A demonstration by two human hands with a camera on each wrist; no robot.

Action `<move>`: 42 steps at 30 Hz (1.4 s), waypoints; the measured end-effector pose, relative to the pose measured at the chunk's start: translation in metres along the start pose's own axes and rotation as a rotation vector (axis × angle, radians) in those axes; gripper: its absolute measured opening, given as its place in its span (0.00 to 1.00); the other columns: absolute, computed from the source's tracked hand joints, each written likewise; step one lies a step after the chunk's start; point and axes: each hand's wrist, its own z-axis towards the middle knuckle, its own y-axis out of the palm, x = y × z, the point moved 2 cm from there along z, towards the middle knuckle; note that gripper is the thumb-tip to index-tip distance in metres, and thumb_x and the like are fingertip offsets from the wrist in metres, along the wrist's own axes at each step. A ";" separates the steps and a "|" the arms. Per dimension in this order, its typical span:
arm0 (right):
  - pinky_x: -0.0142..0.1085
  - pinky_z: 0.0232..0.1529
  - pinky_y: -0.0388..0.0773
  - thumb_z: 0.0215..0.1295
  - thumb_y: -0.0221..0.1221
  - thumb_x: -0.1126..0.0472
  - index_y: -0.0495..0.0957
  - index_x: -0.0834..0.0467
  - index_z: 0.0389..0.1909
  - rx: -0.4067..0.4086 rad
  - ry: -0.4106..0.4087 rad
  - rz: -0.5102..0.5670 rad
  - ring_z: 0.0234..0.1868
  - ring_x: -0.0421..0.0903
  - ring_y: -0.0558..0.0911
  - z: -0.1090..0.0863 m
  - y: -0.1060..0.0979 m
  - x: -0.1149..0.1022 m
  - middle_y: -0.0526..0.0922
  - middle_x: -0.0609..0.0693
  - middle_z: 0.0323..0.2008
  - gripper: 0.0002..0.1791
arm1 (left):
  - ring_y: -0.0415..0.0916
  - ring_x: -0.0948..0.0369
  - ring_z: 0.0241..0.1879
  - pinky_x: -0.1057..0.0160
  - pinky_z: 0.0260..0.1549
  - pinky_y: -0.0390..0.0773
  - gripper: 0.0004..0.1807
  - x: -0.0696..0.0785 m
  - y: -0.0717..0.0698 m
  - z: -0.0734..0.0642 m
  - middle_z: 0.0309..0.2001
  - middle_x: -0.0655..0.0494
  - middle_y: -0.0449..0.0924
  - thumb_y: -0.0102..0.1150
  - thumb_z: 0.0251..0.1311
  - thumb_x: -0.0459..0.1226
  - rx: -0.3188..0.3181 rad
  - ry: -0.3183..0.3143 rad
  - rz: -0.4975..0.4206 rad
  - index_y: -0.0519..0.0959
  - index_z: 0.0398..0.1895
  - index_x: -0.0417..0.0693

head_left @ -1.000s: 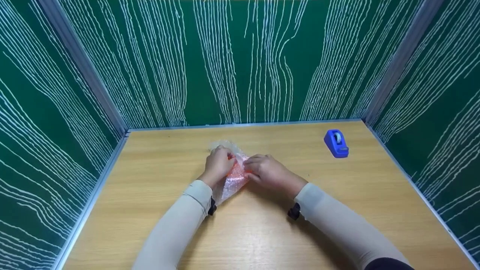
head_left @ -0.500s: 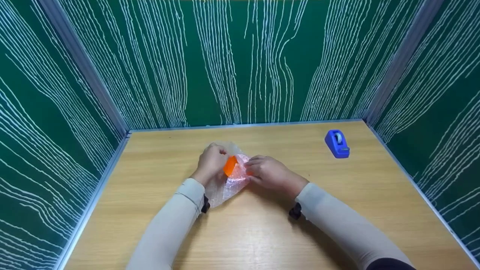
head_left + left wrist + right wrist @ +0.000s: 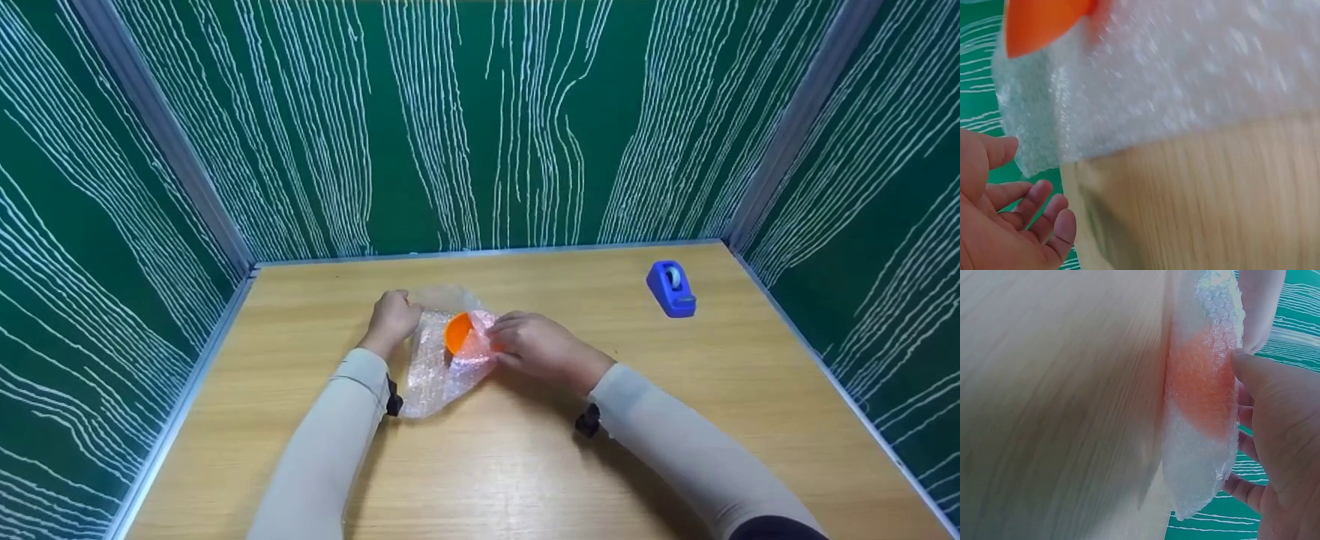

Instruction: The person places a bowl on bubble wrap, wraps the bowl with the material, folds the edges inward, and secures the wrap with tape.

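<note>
A sheet of clear bubble wrap [image 3: 427,375] lies on the table, with an orange cup [image 3: 456,334] on its side on it. Wrap is folded over the cup's right part, so only its left end shows bare. My right hand [image 3: 541,346] holds the folded wrap against the cup; in the right wrist view the thumb [image 3: 1249,365] presses the wrap, and orange shows through. My left hand [image 3: 391,319] is at the sheet's left edge. In the left wrist view its thumb and loosely bent fingers [image 3: 1041,211] stand apart, close to the wrap's corner.
A blue tape dispenser [image 3: 671,289] with a roll of tape stands at the table's back right. Green walls [image 3: 315,150] with white wavy lines and metal-framed corners close in the wooden table [image 3: 570,472] at the back and sides.
My left hand has moved left, away from the cup, and the left part of the wrap has unfolded, baring the cup's end. My right hand has stayed in place.
</note>
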 end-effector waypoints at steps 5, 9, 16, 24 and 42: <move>0.50 0.82 0.78 0.84 0.67 0.50 0.93 0.51 0.61 -0.011 0.000 0.000 0.72 0.51 0.87 0.001 0.000 -0.003 0.93 0.47 0.65 0.15 | 0.57 0.44 0.91 0.43 0.90 0.59 0.38 -0.005 0.000 0.006 0.91 0.44 0.59 0.48 0.88 0.39 -0.050 0.022 0.025 0.51 0.95 0.46; 0.48 0.81 0.79 0.83 0.68 0.51 0.93 0.52 0.61 0.002 -0.002 0.013 0.71 0.50 0.88 0.003 0.001 -0.004 0.94 0.47 0.63 0.15 | 0.54 0.43 0.92 0.44 0.91 0.55 0.39 -0.005 -0.001 0.008 0.91 0.40 0.58 0.47 0.86 0.35 -0.086 0.071 0.043 0.50 0.94 0.40; 0.48 0.81 0.79 0.83 0.68 0.49 0.92 0.50 0.64 -0.002 0.012 0.013 0.71 0.48 0.88 0.003 -0.001 -0.005 0.94 0.46 0.62 0.17 | 0.56 0.45 0.91 0.43 0.91 0.57 0.33 -0.003 -0.005 0.003 0.90 0.44 0.61 0.52 0.86 0.35 -0.063 0.051 -0.036 0.62 0.90 0.42; 0.47 0.79 0.81 0.82 0.69 0.48 0.93 0.50 0.62 0.005 0.027 -0.010 0.70 0.47 0.88 0.003 -0.004 -0.005 0.94 0.45 0.62 0.16 | 0.79 0.47 0.73 0.46 0.79 0.79 0.17 0.004 -0.012 -0.012 0.72 0.45 0.83 0.56 0.89 0.37 0.004 0.099 -0.039 0.84 0.71 0.45; 0.55 0.78 0.81 0.81 0.70 0.58 0.93 0.60 0.55 0.043 -0.122 -0.041 0.67 0.59 0.91 0.001 -0.006 -0.003 0.95 0.56 0.60 0.12 | 0.73 0.45 0.83 0.41 0.82 0.73 0.18 0.029 0.011 -0.055 0.75 0.55 0.84 0.65 0.84 0.45 0.012 0.353 0.100 0.88 0.71 0.56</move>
